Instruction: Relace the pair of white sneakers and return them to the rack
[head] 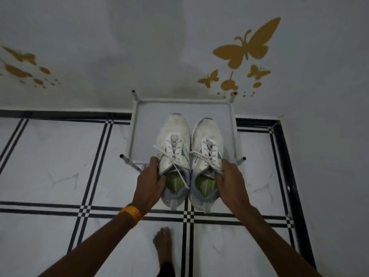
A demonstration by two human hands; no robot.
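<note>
Two white sneakers with grey collars and green insoles are side by side, toes pointing at the wall. My left hand (pixel 152 181) grips the left sneaker (pixel 174 140) at its collar, fingers inside the opening. My right hand (pixel 231 182) grips the right sneaker (pixel 208 140) the same way. Both shoes are laced, and loose lace ends hang over the openings. Their front halves lie over the top shelf of the white rack (pixel 151 108); their heels jut out past its front edge. I cannot tell whether the soles touch the shelf.
The small white metal rack stands against a white wall with gold butterfly stickers (pixel 246 45). The floor (pixel 60 160) is white tile with black lines and a black border. My bare foot (pixel 163 240) stands on the floor below the shoes.
</note>
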